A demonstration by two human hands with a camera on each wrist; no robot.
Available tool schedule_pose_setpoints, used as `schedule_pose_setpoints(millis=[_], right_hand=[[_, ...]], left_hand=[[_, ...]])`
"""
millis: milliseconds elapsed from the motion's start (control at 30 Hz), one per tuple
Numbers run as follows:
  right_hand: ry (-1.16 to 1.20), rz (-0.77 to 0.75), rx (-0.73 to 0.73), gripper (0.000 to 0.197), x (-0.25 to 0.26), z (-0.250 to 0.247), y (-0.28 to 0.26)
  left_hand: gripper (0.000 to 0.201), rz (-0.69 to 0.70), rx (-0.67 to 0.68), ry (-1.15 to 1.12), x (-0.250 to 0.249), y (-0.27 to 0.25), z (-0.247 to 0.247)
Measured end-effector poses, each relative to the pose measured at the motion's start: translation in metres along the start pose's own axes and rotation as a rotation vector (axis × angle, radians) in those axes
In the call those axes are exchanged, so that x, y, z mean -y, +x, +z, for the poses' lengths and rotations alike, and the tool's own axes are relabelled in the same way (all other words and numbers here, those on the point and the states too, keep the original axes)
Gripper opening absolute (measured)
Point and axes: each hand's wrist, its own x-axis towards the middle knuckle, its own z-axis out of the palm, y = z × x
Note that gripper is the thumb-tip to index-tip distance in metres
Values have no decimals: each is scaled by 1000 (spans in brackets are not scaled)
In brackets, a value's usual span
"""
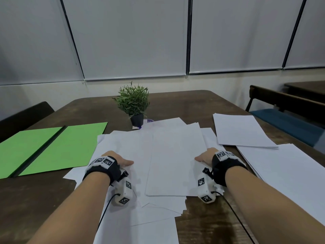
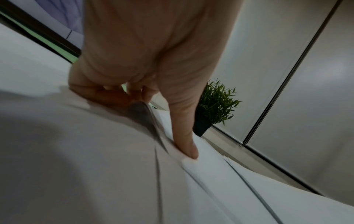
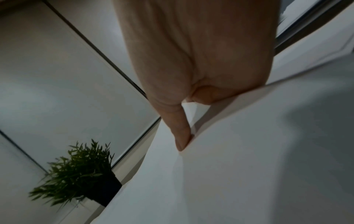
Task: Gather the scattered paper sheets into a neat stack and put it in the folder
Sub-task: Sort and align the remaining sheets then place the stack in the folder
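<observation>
A loose pile of white paper sheets (image 1: 168, 155) lies fanned out in the middle of the brown table (image 1: 184, 106). My left hand (image 1: 117, 160) grips the pile's left edge. In the left wrist view its thumb (image 2: 184, 141) lies on top and the fingers (image 2: 113, 94) curl under lifted sheets. My right hand (image 1: 206, 155) grips the right edge the same way, thumb (image 3: 181, 136) on top and fingers (image 3: 203, 97) tucked beneath. The green folder (image 1: 52, 147) lies open and flat at the left, a dark spine down its middle.
More white sheets lie at the right (image 1: 242, 131) and along the right table edge (image 1: 290, 173), and others reach the near edge (image 1: 149, 229). A small potted plant (image 1: 134, 104) stands behind the pile. A dark chair (image 1: 22, 117) is at the left, a bench (image 1: 288, 124) at the right.
</observation>
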Motion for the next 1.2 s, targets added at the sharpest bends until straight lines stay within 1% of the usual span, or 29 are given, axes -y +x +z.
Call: schedule_pose_setpoints(millis=[67,133,300,367,500,567,633,700,767,800,867,933,1000,1067,1167,1200], right_hand=[[-33,-12,14,51,0,0,1],[-37,-14,15,50,1,0,0],[-34,-18,-5,49,-1,-1,-3],[-39,-18,-11,50,-1,-1,-6],[-20,-35,-25,49,-1,1,-6],[-16,-37,-25,48,-2,2,-3],[-5,-32,-18,48,-2,1,-2],[1,-20,-12,49,-4,1,2],[8,-3,3,49,-6,3,5],[33,3,0,50,-6,5,9],[99,-4,-34,55,-8,9,17],[123,-6,-37,60,-10,12,21],[129,-2,-36,62,-11,10,20],[131,-8,-26,60,-11,10,18],[183,-41,-12,50,-11,12,16],[201,-44,-14,50,-11,10,15]], left_hand=[[79,19,12,-44,2,5,2],[74,45,-2,-73,2,5,1],[46,74,-158,-38,9,-1,-6],[39,62,-138,-27,13,0,-5],[28,50,-170,-179,26,14,-6],[18,51,-173,-148,30,23,-11],[17,51,-219,-115,29,17,-23],[14,60,-260,-113,24,-2,-39],[9,80,-280,-140,23,-10,-52],[13,94,-288,-171,24,-10,-59],[22,110,-293,-334,29,-8,-71],[24,151,-310,-528,31,-9,-84],[31,201,-290,-706,28,-14,-96],[34,234,-225,-841,21,-24,-106],[38,227,-51,-963,10,-45,-111],[37,223,-10,-980,6,-51,-107]])
